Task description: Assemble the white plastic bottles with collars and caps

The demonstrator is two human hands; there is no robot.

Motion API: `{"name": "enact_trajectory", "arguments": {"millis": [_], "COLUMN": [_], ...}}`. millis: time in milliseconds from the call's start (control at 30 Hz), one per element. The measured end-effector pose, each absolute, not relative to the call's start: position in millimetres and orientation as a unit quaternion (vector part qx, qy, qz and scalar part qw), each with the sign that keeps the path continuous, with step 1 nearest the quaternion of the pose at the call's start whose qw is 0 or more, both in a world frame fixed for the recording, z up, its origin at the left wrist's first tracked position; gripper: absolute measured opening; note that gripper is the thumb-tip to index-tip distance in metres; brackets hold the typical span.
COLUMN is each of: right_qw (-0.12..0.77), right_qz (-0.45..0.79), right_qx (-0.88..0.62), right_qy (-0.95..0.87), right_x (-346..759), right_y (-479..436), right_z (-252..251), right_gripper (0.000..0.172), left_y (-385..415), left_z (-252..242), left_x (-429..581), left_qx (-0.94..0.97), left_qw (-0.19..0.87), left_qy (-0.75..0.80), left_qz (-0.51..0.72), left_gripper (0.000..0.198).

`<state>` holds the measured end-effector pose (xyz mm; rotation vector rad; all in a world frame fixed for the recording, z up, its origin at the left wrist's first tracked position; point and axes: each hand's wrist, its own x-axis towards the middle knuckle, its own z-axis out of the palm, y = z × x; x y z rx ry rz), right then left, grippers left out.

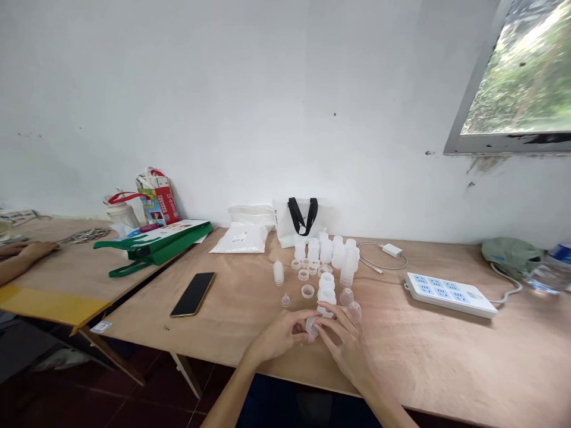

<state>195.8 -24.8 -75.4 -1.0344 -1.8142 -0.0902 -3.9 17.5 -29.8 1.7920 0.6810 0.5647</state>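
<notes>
My left hand (282, 334) and my right hand (345, 342) meet near the front edge of the plywood table (446, 362). Between their fingertips sits a small translucent plastic piece (311, 325), pinched from both sides. Just beyond them stand several small translucent bottles (332, 252), loose rings (307, 290) and caps (347, 296). One capped bottle (278, 272) stands alone to the left of the group.
A black phone (193, 293) lies left of my hands. A white power strip (449, 293) lies to the right, a white bag with black handles (300, 221) and plastic packets (243, 233) by the wall. Another person's forearm (20, 257) rests on the neighbouring table beside a green bag (154, 244).
</notes>
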Motion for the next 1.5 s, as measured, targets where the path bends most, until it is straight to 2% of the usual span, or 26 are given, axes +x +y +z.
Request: {"name": "enact_trajectory", "arguments": {"millis": [133,300,600,733,1067,1200,1333,1500], "right_qw": [0.503,0.501,0.477,0.459,0.328,0.294,0.257,0.254], "right_qz": [-0.027,-0.032,-0.041,-0.054,-0.038,-0.023,-0.018,-0.025], "right_qx": [-0.432,-0.442,-0.461,-0.451,-0.462,-0.486,-0.502,-0.503], "right_qy": [-0.748,-0.743,-0.748,-0.764,-0.823,-0.823,-0.826,-0.825], "right_x": [195.9,196.5,193.9,193.1,185.5,182.9,183.4,183.5], "right_y": [-25.1,-26.0,-26.6,-28.6,-32.7,-32.4,-30.9,-29.3], "right_z": [-75.9,-77.3,-74.2,-70.4,-68.4,-67.5,-70.1,-77.0], "right_gripper": [0.015,0.016,0.016,0.022,0.046,0.046,0.041,0.032], "left_y": [12.6,13.5,16.4,14.9,14.2,15.1,14.9,13.3], "left_z": [-22.1,-21.9,-19.5,-16.3,-15.1,-17.8,-22.8,-28.1], "left_x": [1.2,2.4,-4.5,-4.6,-6.6,-6.7,-5.6,-2.2], "left_qx": [0.758,0.731,0.709,0.714,0.766,0.75,0.743,0.74], "left_qw": [0.548,0.579,0.57,0.563,0.509,0.524,0.53,0.526], "left_qy": [0.252,0.284,0.34,0.341,0.325,0.343,0.342,0.352], "left_qz": [0.249,0.223,0.238,0.24,0.22,0.214,0.222,0.227], "left_gripper": [0.039,0.056,0.064,0.064,0.053,0.056,0.05,0.049]}}
